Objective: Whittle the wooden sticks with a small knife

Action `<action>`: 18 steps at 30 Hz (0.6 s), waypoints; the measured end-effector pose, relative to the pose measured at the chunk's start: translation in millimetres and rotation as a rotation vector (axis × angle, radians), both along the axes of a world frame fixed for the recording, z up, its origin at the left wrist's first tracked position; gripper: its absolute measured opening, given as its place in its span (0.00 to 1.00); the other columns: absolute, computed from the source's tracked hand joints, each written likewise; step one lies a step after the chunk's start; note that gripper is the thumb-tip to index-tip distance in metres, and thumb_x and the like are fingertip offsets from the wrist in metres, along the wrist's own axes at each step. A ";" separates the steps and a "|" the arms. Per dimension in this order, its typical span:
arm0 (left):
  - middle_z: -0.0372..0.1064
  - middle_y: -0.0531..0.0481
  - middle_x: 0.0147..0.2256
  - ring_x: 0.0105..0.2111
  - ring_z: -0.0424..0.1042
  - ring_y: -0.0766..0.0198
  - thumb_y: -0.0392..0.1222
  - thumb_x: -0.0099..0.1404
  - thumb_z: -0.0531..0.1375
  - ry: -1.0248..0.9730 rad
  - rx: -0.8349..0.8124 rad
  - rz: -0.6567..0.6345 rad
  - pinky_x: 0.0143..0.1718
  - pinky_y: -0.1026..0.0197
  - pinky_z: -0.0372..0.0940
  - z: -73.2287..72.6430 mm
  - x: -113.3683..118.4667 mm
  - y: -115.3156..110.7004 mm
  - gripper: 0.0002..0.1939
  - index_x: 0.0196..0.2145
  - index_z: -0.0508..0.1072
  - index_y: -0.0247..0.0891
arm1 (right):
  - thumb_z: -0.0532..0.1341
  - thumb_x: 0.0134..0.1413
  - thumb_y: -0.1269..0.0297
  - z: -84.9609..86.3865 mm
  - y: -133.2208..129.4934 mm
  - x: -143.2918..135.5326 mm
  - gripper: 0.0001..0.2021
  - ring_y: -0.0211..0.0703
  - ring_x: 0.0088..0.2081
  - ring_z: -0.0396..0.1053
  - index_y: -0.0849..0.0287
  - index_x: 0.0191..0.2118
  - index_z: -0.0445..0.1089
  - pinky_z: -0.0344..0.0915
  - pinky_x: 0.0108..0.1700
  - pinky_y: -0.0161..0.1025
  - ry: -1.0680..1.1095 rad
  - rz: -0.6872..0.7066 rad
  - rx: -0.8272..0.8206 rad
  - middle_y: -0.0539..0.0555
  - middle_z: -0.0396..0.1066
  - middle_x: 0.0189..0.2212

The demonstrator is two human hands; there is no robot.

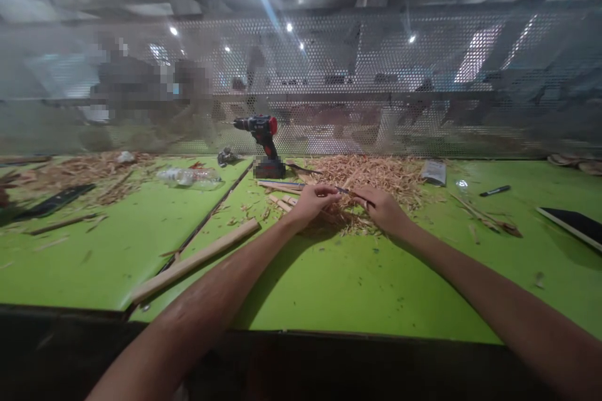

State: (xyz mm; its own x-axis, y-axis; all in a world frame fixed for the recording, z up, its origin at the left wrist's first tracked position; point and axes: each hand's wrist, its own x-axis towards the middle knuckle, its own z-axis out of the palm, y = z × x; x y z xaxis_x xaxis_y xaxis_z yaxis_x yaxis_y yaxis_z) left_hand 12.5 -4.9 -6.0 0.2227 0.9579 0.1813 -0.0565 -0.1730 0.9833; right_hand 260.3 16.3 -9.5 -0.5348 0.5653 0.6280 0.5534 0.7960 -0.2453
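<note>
The two hands come close together just right of the middle of the frame, a narrow gap between their fingertips. The right hand (384, 210) is closed around a slim tool (350, 193), dark and straight, which slants from its fingers up toward the left hand (308, 205). That hand has its thumb and fingers bent into a loop near the tool's far end; whether it pinches anything cannot be told at this size. Directly behind and beneath the fingers spreads a heap of wood shavings (376, 174), pale tan, thin and curled. Short round sticks (281, 202) with smooth sides lie just left of the left hand. Past them, slightly left of centre, a cordless drill (261, 131) in black and red plastic stands upright on its block-shaped base. A long, smooth bar of pale wood (197, 260) lies slantwise at lower left. Farther left are a clear, crinkled plastic bottle (190, 177) on its side and a second spread of shavings. Right of the heap are a small silvery packet (433, 172), a dark pen (495, 190) and, at the right edge, a flat black slab (574, 225) with a pale rim. All this rests on a glossy green tabletop (329, 294), split by a dark seam at left. Across the back runs a grey sheet (329, 56) pierced with small holes.
</note>
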 end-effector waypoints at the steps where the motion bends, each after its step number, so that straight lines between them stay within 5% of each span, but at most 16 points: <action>1: 0.74 0.53 0.26 0.25 0.71 0.66 0.52 0.54 0.78 -0.013 -0.017 -0.001 0.25 0.62 0.74 1.1 -0.1 -1.0 0.22 0.39 0.84 0.32 | 0.58 0.77 0.60 0.3 0.9 1.1 0.17 0.58 0.47 0.83 0.54 0.56 0.85 0.82 0.52 0.58 0.000 -0.006 -0.008 0.62 0.85 0.48; 9: 0.77 0.50 0.28 0.25 0.72 0.67 0.44 0.57 0.79 -0.017 -0.107 0.010 0.27 0.63 0.75 7.8 1.6 -4.8 0.17 0.38 0.84 0.31 | 0.60 0.76 0.55 7.7 -1.9 3.1 0.16 0.62 0.54 0.82 0.48 0.53 0.87 0.77 0.61 0.63 0.021 -0.091 -0.104 0.59 0.85 0.52; 18: 0.78 0.49 0.29 0.27 0.75 0.65 0.42 0.61 0.77 0.023 -0.112 -0.019 0.31 0.60 0.78 9.5 -2.0 -6.3 0.13 0.39 0.85 0.30 | 0.60 0.72 0.58 8.6 21.5 35.1 0.17 0.64 0.45 0.84 0.52 0.51 0.87 0.80 0.51 0.65 0.100 -0.253 -0.081 0.62 0.86 0.46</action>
State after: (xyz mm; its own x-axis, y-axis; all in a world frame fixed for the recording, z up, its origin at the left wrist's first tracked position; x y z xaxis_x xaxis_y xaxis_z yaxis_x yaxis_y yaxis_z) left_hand 10.5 -11.2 3.4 0.2439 0.9674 0.0679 -0.0358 -0.0610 0.9975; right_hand 295.4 37.8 -1.0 -0.3081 0.7237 0.6175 0.7019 0.6111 -0.3660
